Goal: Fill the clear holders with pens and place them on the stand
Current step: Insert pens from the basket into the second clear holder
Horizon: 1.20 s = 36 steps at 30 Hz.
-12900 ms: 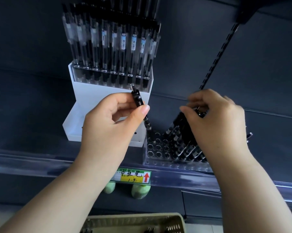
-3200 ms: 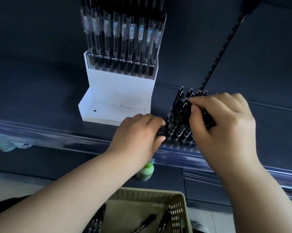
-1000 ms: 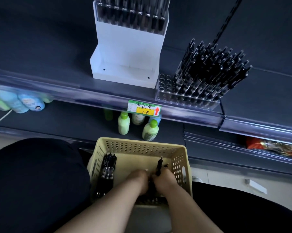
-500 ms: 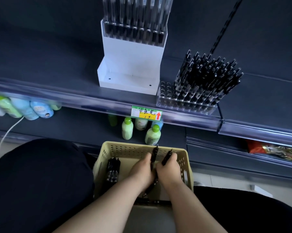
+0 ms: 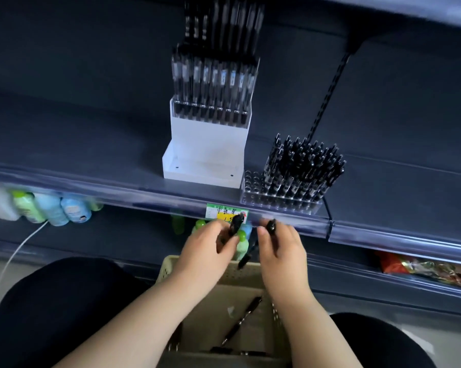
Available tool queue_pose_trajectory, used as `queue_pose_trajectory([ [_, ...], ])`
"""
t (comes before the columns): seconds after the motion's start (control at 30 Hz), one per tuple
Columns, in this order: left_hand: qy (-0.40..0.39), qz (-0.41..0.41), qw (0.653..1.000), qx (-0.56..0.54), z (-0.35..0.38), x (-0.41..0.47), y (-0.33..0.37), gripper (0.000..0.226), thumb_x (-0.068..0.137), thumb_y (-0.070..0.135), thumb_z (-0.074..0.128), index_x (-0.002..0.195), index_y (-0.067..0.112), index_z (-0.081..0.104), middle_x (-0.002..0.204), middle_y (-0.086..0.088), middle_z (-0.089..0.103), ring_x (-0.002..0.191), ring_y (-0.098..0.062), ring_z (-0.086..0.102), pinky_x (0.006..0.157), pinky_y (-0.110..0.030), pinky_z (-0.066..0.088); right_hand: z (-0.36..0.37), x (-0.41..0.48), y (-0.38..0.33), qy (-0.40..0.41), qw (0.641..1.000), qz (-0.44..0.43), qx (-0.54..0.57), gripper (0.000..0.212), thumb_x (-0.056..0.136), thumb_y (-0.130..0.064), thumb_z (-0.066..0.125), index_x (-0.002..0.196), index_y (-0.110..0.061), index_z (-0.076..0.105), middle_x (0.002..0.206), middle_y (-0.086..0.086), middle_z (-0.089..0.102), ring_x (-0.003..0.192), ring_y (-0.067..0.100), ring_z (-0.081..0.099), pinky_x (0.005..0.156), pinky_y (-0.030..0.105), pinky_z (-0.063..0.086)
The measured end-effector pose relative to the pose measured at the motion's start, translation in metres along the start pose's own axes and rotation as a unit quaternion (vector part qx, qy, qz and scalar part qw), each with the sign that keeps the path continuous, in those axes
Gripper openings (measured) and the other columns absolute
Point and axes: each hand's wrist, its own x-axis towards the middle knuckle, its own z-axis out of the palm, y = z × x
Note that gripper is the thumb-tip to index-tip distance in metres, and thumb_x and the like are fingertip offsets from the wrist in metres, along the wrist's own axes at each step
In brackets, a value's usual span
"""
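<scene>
While the left hand [image 5: 207,252] and right hand [image 5: 281,252] each pinch a black plastic pen [image 5: 235,224] over the beige perforated basket [image 5: 164,270], the clear partly filled holder [image 5: 253,193] sits beside the white tiered stand [image 5: 207,144].

A pen [image 5: 236,224] is held in the left grip [image 5: 207,252], a second pen [image 5: 271,226] in the right grip [image 5: 281,252], above the basket [image 5: 167,269].

Holder [image 5: 280,201] clear glossy plastic; stand [image 5: 207,148] matt white plastic; basket [image 5: 168,269], lower centre, perforated beige plastic; pens [image 5: 303,163] glossy black.
</scene>
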Motion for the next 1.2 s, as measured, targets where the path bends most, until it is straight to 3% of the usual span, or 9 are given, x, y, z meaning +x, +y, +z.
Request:
queue_pose_trajectory([
  [0.13,0.006,-0.003,0.998,-0.067,-0.024,0.028,0.012,0.012,0.088,0.037,0.058,0.09,0.032,0.048,0.08,0.013,0.062,0.071,0.002,0.059,0.062,-0.01,0.044,-0.021,0.018,-0.018,0.025,0.996,0.015,0.086,0.023,0.085,-0.022,0.063,0.087,-0.043,0.053,0.08,-0.012,0.065,0.074,0.007,0.064,0.073,0.029,0.053],
  [0.23,0.003,0.012,0.995,-0.099,-0.035,0.053,0.024,0.012,0.089,0.036,0.057,0.094,0.039,0.046,0.086,0.012,0.066,0.074,-0.004,0.065,0.067,-0.026,0.054,-0.035,0.041,-0.03,0.049,0.995,-0.016,0.084,0.02,0.082,-0.026,0.064,0.085,-0.043,0.055,0.081,-0.02,0.065,0.069,0.002,0.064,0.067,0.023,0.053],
  [0.3,0.013,0.031,0.994,-0.102,-0.039,0.073,0.033,0.014,0.088,0.033,0.058,0.094,0.04,0.048,0.082,0.013,0.068,0.07,-0.002,0.065,0.062,-0.018,0.052,-0.044,0.063,-0.041,0.062,0.994,-0.044,0.08,0.014,0.08,-0.032,0.062,0.085,-0.043,0.056,0.082,-0.023,0.066,0.069,-0.002,0.064,0.065,0.014,0.05],
  [0.5,0.013,0.072,0.98,-0.183,-0.039,0.134,0.054,0.008,0.086,0.04,0.052,0.091,0.034,0.054,0.079,0.012,0.071,0.066,0.0,0.068,0.069,-0.03,0.056,-0.064,0.137,-0.072,0.115,0.985,-0.124,0.031,0.003,0.086,-0.036,0.059,0.084,-0.037,0.061,0.075,-0.015,0.068,0.073,0.002,0.067,0.073,0.033,0.056],
  [0.6,0.033,0.054,0.97,-0.234,-0.033,0.141,0.049,0.024,0.077,0.052,0.056,0.094,0.036,0.055,0.082,0.012,0.072,0.066,-0.005,0.069,0.07,-0.034,0.057,-0.062,0.158,-0.068,0.135,0.98,-0.142,0.024,0.007,0.085,-0.03,0.063,0.09,-0.036,0.061,0.078,-0.016,0.067,0.074,0.002,0.067,0.071,0.023,0.055],
  [0.8,0.078,-0.02,0.96,-0.269,-0.024,0.144,0.037,0.032,0.064,0.05,0.065,0.082,0.024,0.059,0.077,0.014,0.072,0.062,-0.005,0.07,0.06,-0.018,0.055,-0.046,0.177,-0.051,0.117,0.985,-0.128,0.002,0.023,0.082,-0.023,0.069,0.085,-0.041,0.055,0.07,-0.025,0.06,0.071,-0.014,0.058,0.062,-0.001,0.04],
  [0.97,0.066,-0.041,0.952,-0.297,-0.018,0.144,0.031,0.034,0.061,0.046,0.068,0.082,0.02,0.063,0.078,0.011,0.073,0.063,-0.01,0.071,0.058,-0.019,0.056,-0.034,0.179,-0.04,0.074,0.987,-0.13,-0.058,0.017,0.082,-0.025,0.068,0.092,-0.036,0.059,0.078,-0.026,0.061,0.08,-0.005,0.058,0.066,0.001,0.04],
  [1.07,0.059,-0.046,0.943,-0.323,-0.017,0.145,0.026,0.035,0.062,0.046,0.068,0.086,0.02,0.065,0.08,0.007,0.074,0.068,-0.014,0.073,0.064,-0.029,0.059,-0.03,0.178,-0.036,0.068,0.985,-0.133,-0.09,0.017,0.083,-0.027,0.067,0.096,-0.036,0.061,0.085,-0.018,0.064,0.077,0.002,0.057,0.062,0.007,0.041],
  [1.2,0.059,-0.053,0.933,-0.351,-0.016,0.147,0.022,0.036,0.064,0.041,0.07,0.09,0.017,0.066,0.082,0.003,0.075,0.072,-0.017,0.073,0.065,-0.025,0.058,-0.026,0.178,-0.034,0.054,0.983,-0.134,-0.112,0.017,0.084,-0.029,0.064,0.1,-0.037,0.061,0.093,-0.01,0.066,0.069,0.014,0.054,0.063,0.024,0.045],
])
